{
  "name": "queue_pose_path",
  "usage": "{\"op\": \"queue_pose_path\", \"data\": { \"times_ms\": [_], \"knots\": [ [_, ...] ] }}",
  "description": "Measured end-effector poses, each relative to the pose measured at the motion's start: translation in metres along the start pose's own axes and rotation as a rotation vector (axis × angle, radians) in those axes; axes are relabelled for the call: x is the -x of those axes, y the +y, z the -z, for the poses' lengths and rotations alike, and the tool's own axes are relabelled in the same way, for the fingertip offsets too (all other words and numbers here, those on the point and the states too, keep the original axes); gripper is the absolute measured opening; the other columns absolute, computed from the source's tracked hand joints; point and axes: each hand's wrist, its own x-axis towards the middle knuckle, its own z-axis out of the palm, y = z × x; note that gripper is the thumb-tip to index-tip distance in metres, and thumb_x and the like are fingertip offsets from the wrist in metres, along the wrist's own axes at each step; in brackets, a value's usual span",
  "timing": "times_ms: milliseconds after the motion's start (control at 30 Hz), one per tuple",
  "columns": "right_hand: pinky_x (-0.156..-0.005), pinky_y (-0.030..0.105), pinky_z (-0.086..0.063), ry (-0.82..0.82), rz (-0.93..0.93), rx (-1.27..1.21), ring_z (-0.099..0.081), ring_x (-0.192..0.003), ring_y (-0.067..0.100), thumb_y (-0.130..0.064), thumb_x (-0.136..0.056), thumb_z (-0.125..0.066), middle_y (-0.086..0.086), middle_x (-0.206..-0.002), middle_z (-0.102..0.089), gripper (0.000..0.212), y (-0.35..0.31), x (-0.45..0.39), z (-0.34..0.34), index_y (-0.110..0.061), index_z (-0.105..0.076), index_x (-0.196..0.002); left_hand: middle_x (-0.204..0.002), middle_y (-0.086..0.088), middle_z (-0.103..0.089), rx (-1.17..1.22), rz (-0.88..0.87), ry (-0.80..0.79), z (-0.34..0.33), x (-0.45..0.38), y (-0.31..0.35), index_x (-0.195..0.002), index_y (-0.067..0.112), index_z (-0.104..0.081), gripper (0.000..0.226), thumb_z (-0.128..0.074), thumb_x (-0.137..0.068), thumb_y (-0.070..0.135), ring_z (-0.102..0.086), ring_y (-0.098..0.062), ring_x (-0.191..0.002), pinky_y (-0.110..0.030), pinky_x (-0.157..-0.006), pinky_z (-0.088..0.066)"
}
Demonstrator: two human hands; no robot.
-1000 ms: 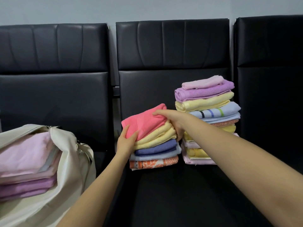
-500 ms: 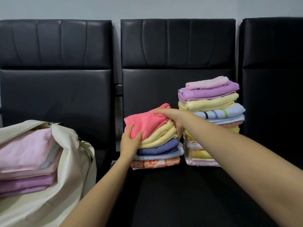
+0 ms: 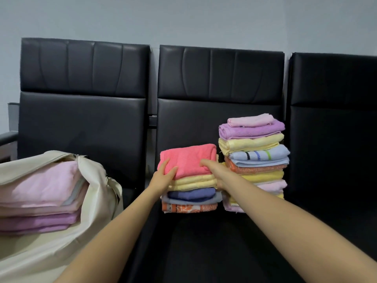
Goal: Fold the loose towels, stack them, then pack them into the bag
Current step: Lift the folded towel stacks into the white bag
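Both hands clamp the short stack: left hand (image 3: 163,177) and right hand (image 3: 217,173) grip the pink towel (image 3: 188,160) on the seat, bag (image 3: 95,180) away left; uneven squeeze could spill lower towels.

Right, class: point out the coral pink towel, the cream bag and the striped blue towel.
coral pink towel (image 3: 189,158): head view, middle of its top face.
cream bag (image 3: 95,180): head view, bare side panel by the opening.
striped blue towel (image 3: 261,155): head view, front fold, near the stripes.
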Motion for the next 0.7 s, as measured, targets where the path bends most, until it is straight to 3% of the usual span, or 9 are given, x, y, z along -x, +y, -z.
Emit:
{"op": "queue_pose_path", "data": {
  "times_ms": [67, 133, 200, 267, 333, 433, 533, 600, 700],
  "knots": [
    [-0.089, 0.044, -0.055, 0.029, 0.063, -0.047, -0.067, -0.096, 0.027, -0.045, -0.038, -0.076, 0.008, -0.108, -0.069, 0.097, -0.012, -0.003, -0.001, -0.009, -0.057, -0.126, -0.15, -0.002, -0.038, 0.089, 0.011, -0.007, 0.011, 0.007, 0.008, -0.149, 0.027, -0.032, 0.06, -0.051, -0.096, 0.046, -0.041, -0.022, -0.135, -0.028, -0.103, -0.034],
    [-0.082, 0.043, -0.058, 0.034, 0.127, -0.117, -0.07, -0.089, 0.028, -0.043, -0.037, -0.077, 0.011, -0.105, -0.07, 0.096, -0.031, 0.006, -0.001, -0.007, -0.06, -0.124, -0.14, -0.001, -0.051, 0.279, 0.057, -0.011, 0.02, 0.015, 0.014, -0.139, 0.031, -0.045, 0.066, -0.051, -0.083, 0.065, -0.055, -0.018, -0.116, -0.035, -0.095, -0.047],
    [-0.071, 0.035, -0.057, 0.012, 0.163, -0.133, -0.069, -0.079, 0.027, -0.036, -0.057, -0.077, 0.012, -0.094, -0.071, 0.067, -0.062, 0.056, -0.006, -0.005, -0.063, -0.114, -0.118, -0.005, -0.064, 0.526, 0.14, -0.012, 0.03, 0.027, 0.017, -0.124, 0.027, -0.058, 0.07, -0.047, -0.073, 0.074, -0.063, -0.016, -0.097, -0.038, -0.08, -0.054],
    [-0.062, 0.029, -0.052, -0.026, 0.192, -0.15, -0.064, -0.063, 0.024, -0.028, -0.082, -0.066, 0.008, -0.068, -0.068, 0.022, -0.088, 0.1, -0.01, -0.008, -0.063, -0.092, -0.13, -0.011, -0.058, 0.716, 0.278, -0.002, 0.039, 0.037, 0.016, -0.139, 0.027, -0.048, 0.08, -0.041, -0.078, 0.079, -0.059, -0.028, -0.113, -0.049, -0.095, -0.049],
    [-0.058, 0.027, -0.05, -0.083, 0.208, -0.177, -0.061, -0.053, 0.023, -0.024, -0.091, -0.055, 0.005, -0.051, -0.061, 0.016, -0.11, 0.128, -0.016, -0.013, -0.057, -0.079, -0.141, -0.018, -0.045, 0.799, 0.384, -0.018, 0.05, 0.052, 0.017, -0.15, 0.025, -0.03, 0.081, -0.033, -0.087, 0.076, -0.048, -0.037, -0.126, -0.053, -0.099, -0.043],
    [-0.07, 0.035, -0.056, -0.144, 0.212, -0.244, -0.066, -0.063, 0.027, -0.029, -0.089, -0.057, 0.01, -0.059, -0.066, 0.014, -0.136, 0.165, -0.035, -0.015, -0.058, -0.086, -0.135, -0.022, -0.048, 0.887, 0.488, -0.131, 0.069, 0.077, 0.027, -0.149, 0.02, -0.031, 0.09, -0.033, -0.083, 0.081, -0.05, -0.042, -0.121, -0.057, -0.098, -0.043],
    [-0.091, 0.047, -0.053, -0.231, 0.167, -0.367, -0.069, -0.087, 0.034, -0.039, -0.089, -0.058, 0.018, -0.088, -0.073, 0.034, -0.143, 0.193, -0.068, -0.008, -0.067, -0.099, -0.132, -0.028, -0.051, 1.048, 0.484, -0.241, 0.097, 0.1, 0.035, -0.142, 0.019, -0.036, 0.086, -0.04, -0.081, 0.08, -0.056, -0.047, -0.115, -0.059, -0.094, -0.046],
    [-0.095, 0.05, -0.051, -0.315, 0.147, -0.431, -0.068, -0.098, 0.036, -0.046, -0.091, -0.054, 0.019, -0.104, -0.072, 0.047, -0.138, 0.205, -0.098, -0.007, -0.067, -0.113, -0.132, -0.029, -0.054, 1.148, 0.411, -0.228, 0.131, 0.106, 0.038, -0.134, 0.011, -0.043, 0.08, -0.044, -0.084, 0.074, -0.061, -0.045, -0.111, -0.054, -0.088, -0.051],
    [-0.094, 0.049, -0.051, -0.402, 0.12, -0.483, -0.067, -0.092, 0.034, -0.042, -0.091, -0.053, 0.017, -0.096, -0.071, 0.042, -0.122, 0.212, -0.148, -0.01, -0.066, -0.115, -0.13, -0.022, -0.059, 1.224, 0.253, -0.089, 0.204, 0.118, 0.042, -0.134, 0.008, -0.051, 0.082, -0.04, -0.086, 0.074, -0.06, -0.036, -0.117, -0.043, -0.098, -0.046]
  ]
}}
